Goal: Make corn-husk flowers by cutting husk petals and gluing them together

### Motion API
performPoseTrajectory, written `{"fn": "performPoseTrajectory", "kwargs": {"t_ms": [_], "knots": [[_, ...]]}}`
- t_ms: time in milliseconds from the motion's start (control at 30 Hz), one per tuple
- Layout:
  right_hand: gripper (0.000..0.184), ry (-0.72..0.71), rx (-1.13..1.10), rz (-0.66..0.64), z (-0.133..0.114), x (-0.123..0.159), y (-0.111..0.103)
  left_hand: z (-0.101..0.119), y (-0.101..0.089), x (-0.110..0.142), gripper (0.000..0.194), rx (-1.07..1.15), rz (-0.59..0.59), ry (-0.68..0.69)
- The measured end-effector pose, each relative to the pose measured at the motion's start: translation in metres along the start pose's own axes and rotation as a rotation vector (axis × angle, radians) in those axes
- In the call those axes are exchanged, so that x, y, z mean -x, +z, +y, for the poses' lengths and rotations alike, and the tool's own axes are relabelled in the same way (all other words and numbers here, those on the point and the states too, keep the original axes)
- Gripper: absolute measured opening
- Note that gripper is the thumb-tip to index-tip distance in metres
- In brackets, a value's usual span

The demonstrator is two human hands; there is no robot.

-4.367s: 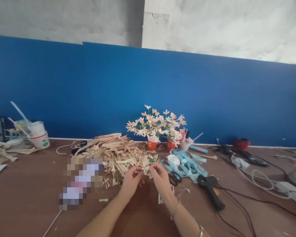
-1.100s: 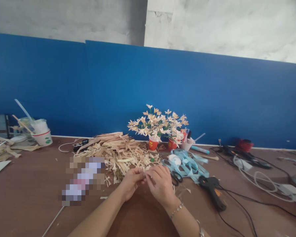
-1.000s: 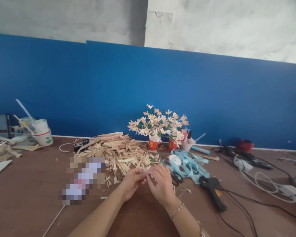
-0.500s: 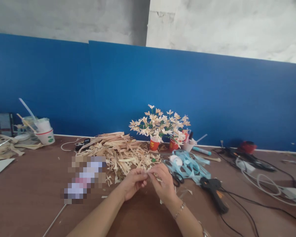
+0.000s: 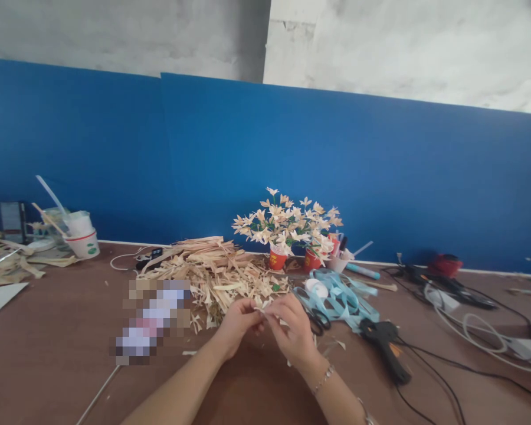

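Note:
My left hand [image 5: 239, 328] and my right hand [image 5: 292, 328] meet fingertip to fingertip over the brown table [image 5: 252, 389]. Both are closed in a pinch around a small pale piece [image 5: 259, 309], which looks like a bit of husk; most of it is hidden by the fingers. Just behind them spreads a heap of dry, straw-coloured husk strips [image 5: 221, 271]. Close to my right hand lie black-handled scissors [image 5: 321, 320] and a tangle of light blue ribbon [image 5: 343, 298]. Pale husk flowers [image 5: 287, 221] on green stems stand in red paper cups [image 5: 277, 258] at the back.
A black glue gun [image 5: 384, 348] with its cable lies right of my hands. Farther right are white cords [image 5: 473, 336] and a red object [image 5: 445, 265]. White cups [image 5: 83, 243] stand at the back left. A blurred-out item [image 5: 153, 321] lies at left. A blue partition [image 5: 336, 159] closes the back.
My left hand has turned slightly, its fingers curling inward, and a little more of the pale piece shows above the fingertips. My right hand stays almost in place.

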State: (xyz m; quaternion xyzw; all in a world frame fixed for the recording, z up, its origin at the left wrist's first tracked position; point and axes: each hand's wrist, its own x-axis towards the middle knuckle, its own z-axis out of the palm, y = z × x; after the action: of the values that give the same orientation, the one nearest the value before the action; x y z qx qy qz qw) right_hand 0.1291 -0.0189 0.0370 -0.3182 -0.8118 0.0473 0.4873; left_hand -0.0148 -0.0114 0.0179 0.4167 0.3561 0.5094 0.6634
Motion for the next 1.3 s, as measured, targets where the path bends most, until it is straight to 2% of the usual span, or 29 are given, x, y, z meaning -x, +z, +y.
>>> {"fn": "performPoseTrajectory", "kwargs": {"t_ms": [167,267,400,500,667,1000,1133,1300], "knots": [[0.013,-0.009,0.005,-0.026,-0.006,-0.001,-0.004,-0.004,-0.001,-0.002,0.022,-0.12,0.102,0.087],[0.013,0.034,-0.045,0.002,-0.007,0.001,-0.005,-0.005,-0.003,-0.003,0.015,-0.192,0.139,0.147],[0.008,0.237,-0.087,0.112,-0.002,0.005,-0.001,-0.002,-0.002,-0.001,0.008,-0.272,0.129,0.181],[0.009,0.344,-0.092,0.103,0.002,0.005,0.003,-0.002,-0.001,0.0,0.008,-0.305,0.113,0.214],[0.01,0.32,-0.076,-0.004,0.005,0.003,0.006,-0.005,-0.002,-0.002,0.006,-0.377,0.108,0.285],[0.023,0.33,-0.066,-0.007,0.002,0.002,0.007,-0.005,-0.005,0.0,0.006,-0.572,0.152,0.427],[0.024,0.386,-0.137,-0.003,0.0,0.002,0.007,-0.004,-0.004,0.001,0.008,-0.612,0.157,0.448],[0.027,0.524,-0.255,-0.011,-0.005,0.0,0.008,-0.006,-0.006,0.002,0.009,-0.689,0.185,0.512]]}}
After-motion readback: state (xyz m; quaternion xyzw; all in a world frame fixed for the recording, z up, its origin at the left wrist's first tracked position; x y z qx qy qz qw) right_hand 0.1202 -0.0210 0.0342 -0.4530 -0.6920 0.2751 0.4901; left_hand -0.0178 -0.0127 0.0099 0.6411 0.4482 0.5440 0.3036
